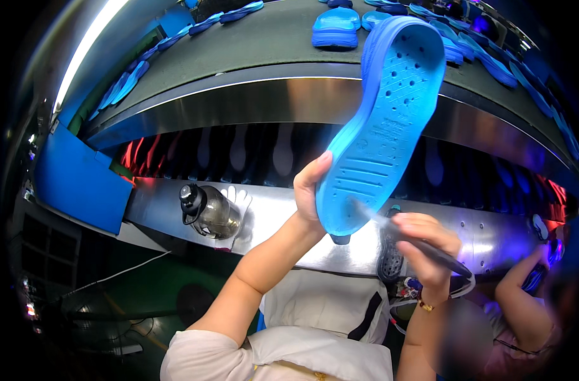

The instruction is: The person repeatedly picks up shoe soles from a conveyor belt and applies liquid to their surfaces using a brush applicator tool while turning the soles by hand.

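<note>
My left hand (309,190) grips the heel end of a blue shoe sole (383,133), with the thumb over its edge. The sole stands tilted up, its light blue inner face, marked with small holes and grooves, turned toward me. In my right hand (432,238) is a dark-handled brush (438,255) with a pale tube at its back end. The brush's blurred tip lies at the heel part of the sole; whether it touches cannot be made out. Below the hands, a dark perforated shoe-shaped piece (390,257) rests on the metal ledge (273,238).
A dark conveyor belt (264,47) carries several blue soles (336,28) beyond the ledge. To the left stand a dark bottle (213,213) and a white glove (240,202). A blue panel (80,181) rises at far left. Another person's arm (524,295) is at the right.
</note>
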### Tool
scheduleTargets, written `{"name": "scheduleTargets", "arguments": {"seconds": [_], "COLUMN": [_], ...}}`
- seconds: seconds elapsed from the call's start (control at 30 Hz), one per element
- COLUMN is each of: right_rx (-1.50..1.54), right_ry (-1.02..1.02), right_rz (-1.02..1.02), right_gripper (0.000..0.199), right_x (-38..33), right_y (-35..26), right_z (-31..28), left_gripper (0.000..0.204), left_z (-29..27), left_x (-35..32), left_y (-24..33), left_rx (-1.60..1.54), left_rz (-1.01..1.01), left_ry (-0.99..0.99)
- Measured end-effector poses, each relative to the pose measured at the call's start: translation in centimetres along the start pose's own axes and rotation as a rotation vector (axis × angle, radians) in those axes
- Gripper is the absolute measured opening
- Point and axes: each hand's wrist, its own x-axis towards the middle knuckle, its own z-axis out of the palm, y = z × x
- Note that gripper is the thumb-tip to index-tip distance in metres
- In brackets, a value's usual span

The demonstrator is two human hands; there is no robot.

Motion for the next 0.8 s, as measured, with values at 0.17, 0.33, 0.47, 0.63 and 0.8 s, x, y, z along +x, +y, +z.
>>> {"name": "scheduleTargets", "arguments": {"seconds": [0.17, 0.33, 0.47, 0.63, 0.8], "right_rx": [0.02, -0.056, -0.194, -0.289, -0.196], "right_ry": [-0.111, -0.555, -0.31, -0.838, -0.667], "right_rz": [-0.025, -0.104, -0.038, 0.116, 0.126], "right_gripper": [0.022, 0.021, 0.019, 0.02, 0.019], "right_x": [0.3, -0.4, -0.7, -0.7, -1.1], "right_y": [-0.8, -3.3, -1.8, -2.5, -1.7], "right_z": [0.1, 1.3, -0.9, -2.0, -3.0], "left_gripper": [0.053, 0.048, 0.045, 0.053, 0.056], "left_z": [0.3, 0.8, 2.0, 2.3, 3.2], "left_x": [0.3, 1.0, 0.7, 0.4, 0.8], "left_y": [0.5, 1.1, 1.2, 1.3, 1.1], "left_rx": [-0.049, -0.161, 0.221, 0.5, 0.643], "left_rz": [-0.053, -0.295, -0.679, -0.949, -1.07], "left_ry": [0.011, 0.118, 0.303, 0.412, 0.409]}}
